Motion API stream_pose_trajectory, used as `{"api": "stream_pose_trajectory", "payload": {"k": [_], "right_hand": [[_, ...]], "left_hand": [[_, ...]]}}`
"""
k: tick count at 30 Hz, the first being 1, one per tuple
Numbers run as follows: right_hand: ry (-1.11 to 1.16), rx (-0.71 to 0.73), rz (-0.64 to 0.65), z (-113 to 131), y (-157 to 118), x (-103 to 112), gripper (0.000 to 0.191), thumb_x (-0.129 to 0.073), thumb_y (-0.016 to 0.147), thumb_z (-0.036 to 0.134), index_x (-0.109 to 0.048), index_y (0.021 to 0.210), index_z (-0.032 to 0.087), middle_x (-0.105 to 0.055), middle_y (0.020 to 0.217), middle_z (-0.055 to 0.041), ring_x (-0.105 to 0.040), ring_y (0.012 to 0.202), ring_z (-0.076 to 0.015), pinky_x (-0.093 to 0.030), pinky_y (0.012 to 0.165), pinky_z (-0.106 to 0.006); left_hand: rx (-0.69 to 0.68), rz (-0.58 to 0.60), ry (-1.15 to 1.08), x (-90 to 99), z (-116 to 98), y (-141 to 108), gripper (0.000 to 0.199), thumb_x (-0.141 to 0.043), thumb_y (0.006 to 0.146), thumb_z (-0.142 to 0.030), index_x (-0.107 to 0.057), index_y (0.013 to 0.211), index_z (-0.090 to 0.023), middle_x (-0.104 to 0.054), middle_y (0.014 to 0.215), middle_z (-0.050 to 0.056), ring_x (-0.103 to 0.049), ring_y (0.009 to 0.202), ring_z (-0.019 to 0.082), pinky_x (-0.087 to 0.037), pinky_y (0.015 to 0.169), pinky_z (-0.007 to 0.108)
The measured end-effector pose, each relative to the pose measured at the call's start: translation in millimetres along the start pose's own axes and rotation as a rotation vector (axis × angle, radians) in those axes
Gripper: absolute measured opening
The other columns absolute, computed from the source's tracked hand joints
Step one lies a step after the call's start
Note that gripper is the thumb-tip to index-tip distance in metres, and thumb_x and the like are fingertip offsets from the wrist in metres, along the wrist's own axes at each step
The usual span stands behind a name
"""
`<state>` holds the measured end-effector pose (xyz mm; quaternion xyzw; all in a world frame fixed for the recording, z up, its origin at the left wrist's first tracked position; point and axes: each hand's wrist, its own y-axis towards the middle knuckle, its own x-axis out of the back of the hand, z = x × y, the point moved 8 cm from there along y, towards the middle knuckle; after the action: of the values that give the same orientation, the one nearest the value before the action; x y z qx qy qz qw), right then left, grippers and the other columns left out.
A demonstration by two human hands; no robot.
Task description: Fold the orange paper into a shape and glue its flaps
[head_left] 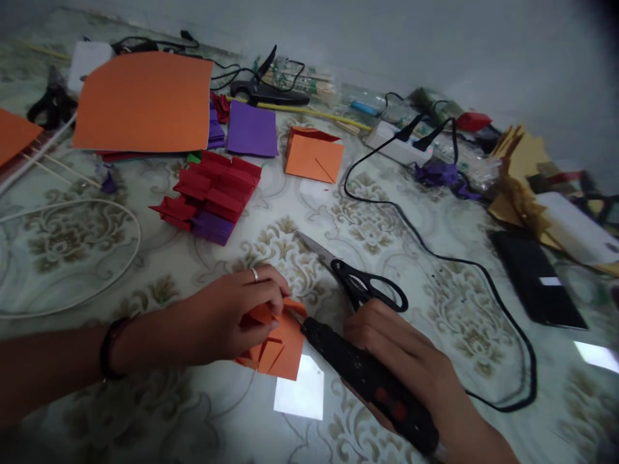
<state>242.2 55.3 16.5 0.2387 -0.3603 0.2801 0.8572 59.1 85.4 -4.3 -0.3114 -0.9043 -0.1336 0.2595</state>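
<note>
My left hand (232, 316), a ring on one finger, pinches a folded flap of an orange paper piece (290, 354) on the table. My right hand (406, 354) is wrapped around a black glue gun (372, 380) with a red part on its body. Its nozzle meets or nearly touches the orange paper beside my left fingertips; the exact contact is hard to make out. Just beyond my right hand lie black-handled scissors (358, 280), blades pointing away to the left. Part of the orange paper is hidden under my left fingers.
Red and purple folded paper pieces (213, 196), an orange folded piece (314, 154), a purple square (252, 129) and orange sheets (145, 103) lie farther back. A black cord (420, 238) runs from a white power strip (399, 143) toward my right hand. At right is a black phone (536, 280).
</note>
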Motion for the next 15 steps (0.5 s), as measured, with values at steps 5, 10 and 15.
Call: {"api": "stream_pose_trajectory", "payload": {"k": [5,10,15], "right_hand": [[-0.037,-0.02,-0.03,3,6,4,0.012,-0.053,0.097,0.013,-0.051,0.094,0.025,-0.06,0.082,-0.0031,-0.057,0.073,-0.0226,-0.045,0.064,-0.036],[-0.077,-0.037,-0.051,6,10,10,0.016,-0.055,0.093,0.011,-0.051,0.097,0.025,-0.06,0.08,-0.0022,-0.057,0.071,-0.0223,-0.045,0.062,-0.034],[-0.074,-0.05,-0.055,3,8,6,0.015,-0.055,0.093,0.011,-0.05,0.096,0.024,-0.058,0.081,-0.0022,-0.054,0.073,-0.0217,-0.043,0.063,-0.034]], "left_hand": [[-0.022,-0.041,0.01,4.2,-2,1,0.021,-0.061,0.087,0.0,-0.068,0.096,-0.017,-0.071,0.115,0.007,-0.071,0.102,0.017,-0.057,0.092,0.027],[-0.057,-0.067,-0.009,5.4,-2,1,0.021,-0.061,0.087,0.0,-0.07,0.095,-0.017,-0.073,0.111,0.006,-0.071,0.101,0.018,-0.058,0.091,0.026],[-0.051,-0.052,0.0,5.5,-3,1,0.021,-0.06,0.088,0.0,-0.071,0.095,-0.016,-0.073,0.109,0.006,-0.071,0.099,0.017,-0.057,0.088,0.025]]}}
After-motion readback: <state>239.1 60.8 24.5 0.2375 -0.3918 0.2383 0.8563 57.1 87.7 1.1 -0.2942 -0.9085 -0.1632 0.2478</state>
